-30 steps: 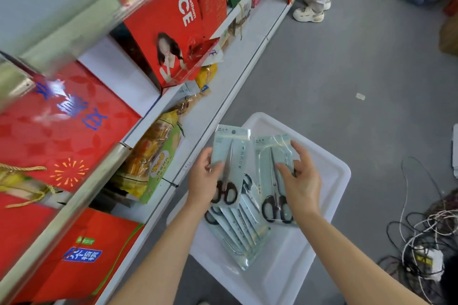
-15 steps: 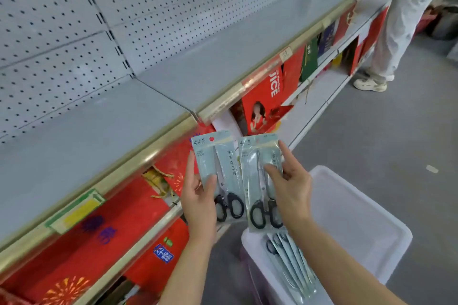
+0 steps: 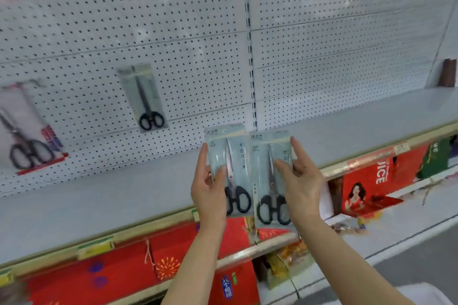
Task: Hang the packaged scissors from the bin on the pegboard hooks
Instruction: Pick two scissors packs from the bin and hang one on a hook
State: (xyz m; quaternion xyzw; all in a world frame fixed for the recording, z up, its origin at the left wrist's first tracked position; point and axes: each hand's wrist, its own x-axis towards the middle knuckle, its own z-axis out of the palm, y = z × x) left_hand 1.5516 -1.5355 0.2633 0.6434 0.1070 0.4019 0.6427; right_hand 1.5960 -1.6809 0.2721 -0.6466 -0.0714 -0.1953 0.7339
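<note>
L hand (image 3: 209,194) & R hand (image 3: 301,187) each grip 1 scissors pack (image 3: 229,171), near pegboard (image 3: 173,57).

A grey pegboard (image 3: 198,39) fills the view from nine to two o'clock, split by a slotted upright (image 3: 250,57) near twelve. Flat against it, at about ten o'clock, hangs one pale pack of black-handled scissors (image 3: 143,98); at nine o'clock hangs a larger blurred scissors pack with a red base (image 3: 27,129). Below the board a bare grey shelf (image 3: 124,195) runs from eight to three o'clock, edged with a gold price rail (image 3: 347,168). At three o'clock, a dark brown item (image 3: 448,72) stands upright on the shelf against the board.
</note>
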